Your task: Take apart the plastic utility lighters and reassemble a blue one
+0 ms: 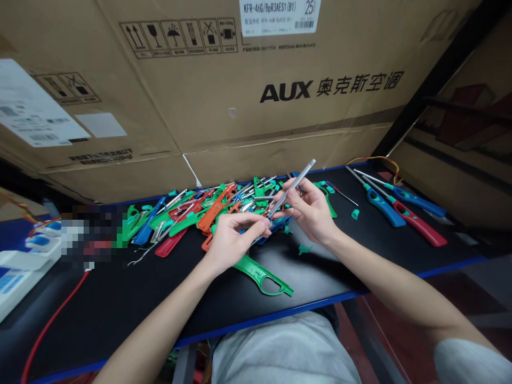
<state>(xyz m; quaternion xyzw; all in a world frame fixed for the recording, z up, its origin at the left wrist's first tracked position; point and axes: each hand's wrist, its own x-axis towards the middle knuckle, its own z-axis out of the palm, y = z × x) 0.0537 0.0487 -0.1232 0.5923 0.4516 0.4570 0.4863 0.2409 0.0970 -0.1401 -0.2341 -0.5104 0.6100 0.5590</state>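
Observation:
My right hand (310, 210) is closed around a slim silver metal lighter tube (294, 186), which slants up to the right above the table. The thumb and fingers of my left hand (236, 234) pinch at its lower end; the small parts there are hidden by the fingertips. Just below my hands lies a green plastic lighter half-shell (260, 274) with an oval opening. Behind them spreads a pile of loose lighter parts (200, 208): green, red, orange and blue shells, and silver tubes.
Several whole long-necked lighters, among them a red one (420, 224) and a blue one (386, 208), lie at the right. Small green pieces (304, 249) are scattered nearby. A large cardboard box (220, 106) stands behind the black table (160, 298). A white power strip (24, 272) and a red cable (56, 314) are at the left.

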